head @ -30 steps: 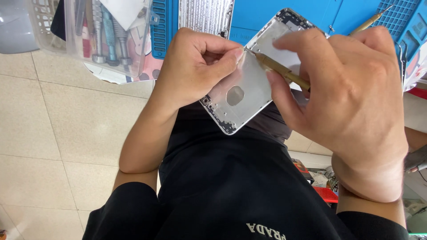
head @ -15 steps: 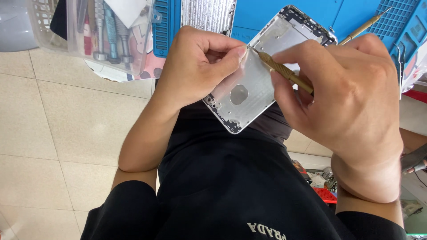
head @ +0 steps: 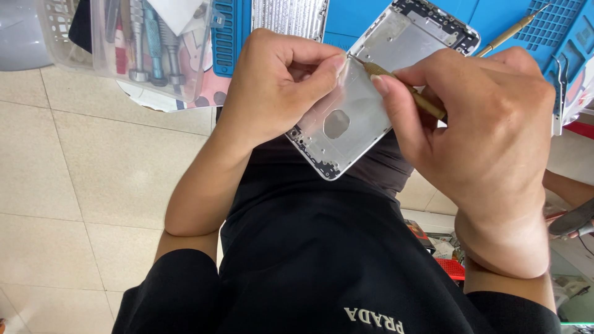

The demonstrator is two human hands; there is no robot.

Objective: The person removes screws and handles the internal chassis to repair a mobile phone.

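Presently, head view: your left hand (head: 272, 93) is curled narrow around the left edge of a silver phone back housing (head: 365, 105), thumb and forefinger pinched at its inner face. The housing sits tilted, held off the bench over your lap, inside facing up, a rounded cut-out (head: 336, 124) showing near its lower half. Its top corner lies over the blue work mat (head: 365, 12).

Your right hand (head: 482, 130) is closed on a thin brass-coloured tool (head: 402, 89), gripped pen-fashion. The tip touches the housing just beside your left thumb; the far end of the tool is hidden under your fingers.

Relative to the housing: up and left, a clear plastic basket (head: 124, 68) holding screwdrivers (head: 154, 37). Just left of its top edge, a ribbed silver plate (head: 291, 17) rests on the mat. Up and right, a second brass-handled tool (head: 510, 31) lies on the mat, apart from your hand. Farther right, metal tweezers (head: 559, 93) at the mat's edge. Below the housing, your black shirt (head: 322, 247); to the left, pale floor tiles (head: 80, 185).
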